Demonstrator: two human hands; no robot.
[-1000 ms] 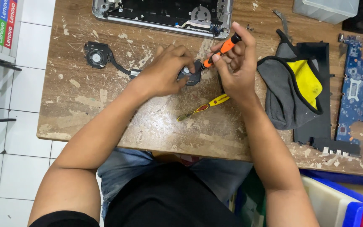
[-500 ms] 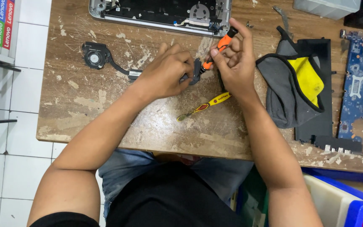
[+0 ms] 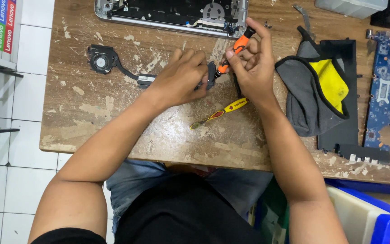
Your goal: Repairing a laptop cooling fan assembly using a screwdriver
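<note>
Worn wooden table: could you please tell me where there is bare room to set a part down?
Free: the scuffed wooden table below the black cooling fan, left of the yellow-handled brush. Crowded: around both hands, and rightward by the grey-yellow pouch and blue circuit board.

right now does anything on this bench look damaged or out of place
The wooden tabletop is badly worn, with scratches and pale patches all over. A yellow and red toothbrush lies among the parts, below the right hand holding the orange screwdriver. The left hand steadies a small black part. Nothing looks spilled.
</note>
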